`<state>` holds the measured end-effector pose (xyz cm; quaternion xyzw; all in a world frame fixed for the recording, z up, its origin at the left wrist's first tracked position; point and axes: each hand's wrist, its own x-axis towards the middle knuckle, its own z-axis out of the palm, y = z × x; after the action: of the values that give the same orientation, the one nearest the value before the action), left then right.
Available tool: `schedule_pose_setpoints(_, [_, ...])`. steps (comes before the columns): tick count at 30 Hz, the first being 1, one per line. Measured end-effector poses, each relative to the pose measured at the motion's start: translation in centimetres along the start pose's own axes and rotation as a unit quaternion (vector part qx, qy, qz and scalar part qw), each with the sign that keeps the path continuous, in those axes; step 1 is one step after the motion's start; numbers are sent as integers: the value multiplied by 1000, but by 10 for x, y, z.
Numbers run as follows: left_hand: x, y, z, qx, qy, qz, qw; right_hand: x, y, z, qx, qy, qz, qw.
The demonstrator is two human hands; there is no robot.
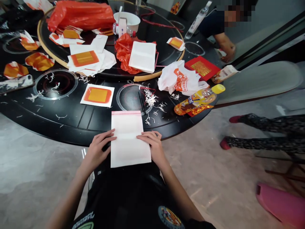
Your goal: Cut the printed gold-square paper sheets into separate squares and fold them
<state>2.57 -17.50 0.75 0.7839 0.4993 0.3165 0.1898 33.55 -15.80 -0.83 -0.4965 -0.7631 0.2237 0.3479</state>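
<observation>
Fingers [111,139] slightly bent, my left hand [98,147] and right hand [154,144] were just beside the black, glossy, rounded table [69,118]; between them, fingertips overlapping both side edges, stretched a white, creased, rectangular paper sheet [130,151]. Whether they were pinching it, I couldn't tell.

White sheet [130,149]: matt paper, faintly creased. Tabletop [68,118]: smooth, glossy. Red bag [81,16]: crinkled, shiny plastic; yellow-capped bottle [197,98]: glossy plastic.

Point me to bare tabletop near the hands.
Free: black table right of the held sheet, between the shreds and yellow-capped bottle; and the strip between the orange-square sheet and left hand. Crowded: the left half of the turntable, under loose sheets and the large red bag, and around the printed white bag.
</observation>
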Motion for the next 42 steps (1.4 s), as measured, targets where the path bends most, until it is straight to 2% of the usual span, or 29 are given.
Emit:
schedule_pose_setpoints(5, [21,6,7,-18,30,-105,994,16,1,6,51,40,163,984])
schedule_pose_setpoints(9, [29,17,9,-13,73,-165,983,26,-3,18,38,125,230,964])
schedule_pose_setpoints(11, [32,22,10,-4,85,-191,978,30,-6,22,17,143,225,964])
schedule_pose_setpoints(14, [35,26,13,8,93,-211,973,36,-9,24,-24,131,190,973])
schedule_pose_setpoints(21, [36,31,18,15,106,-214,971,38,-11,26,-92,116,139,979])
schedule_pose_setpoints(30, [37,26,20,83,127,-159,976,44,-9,29,-86,110,174,975])
schedule_pose_setpoints(33, [38,25,20,99,117,-145,978,44,-8,30,-98,111,173,974])
schedule_pose_setpoints(42, [35,29,26,159,116,-189,962,43,-3,32,-126,126,134,975])
